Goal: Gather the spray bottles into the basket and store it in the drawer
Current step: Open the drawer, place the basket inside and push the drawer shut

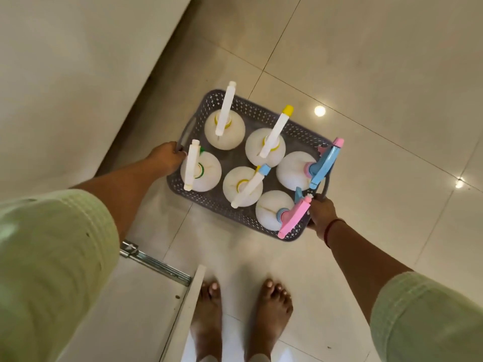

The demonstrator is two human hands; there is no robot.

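A grey perforated basket (264, 111) is at floor level in the middle of the view. Several white spray bottles (224, 131) stand upright in it, their trigger heads white, yellow, blue and pink. My left hand (167, 158) grips the basket's left handle. My right hand (322, 214) grips its right handle, beside a pink trigger head (294, 218). I cannot tell whether the basket rests on the tiles or hangs just above them. An open white drawer (146, 296) with a metal slide rail (156, 263) is at the lower left, under my left arm.
A white cabinet front (78, 61) runs along the left. Glossy beige floor tiles (366, 74) spread to the right and behind the basket. My bare feet (243, 314) stand just right of the drawer's front panel (193, 304).
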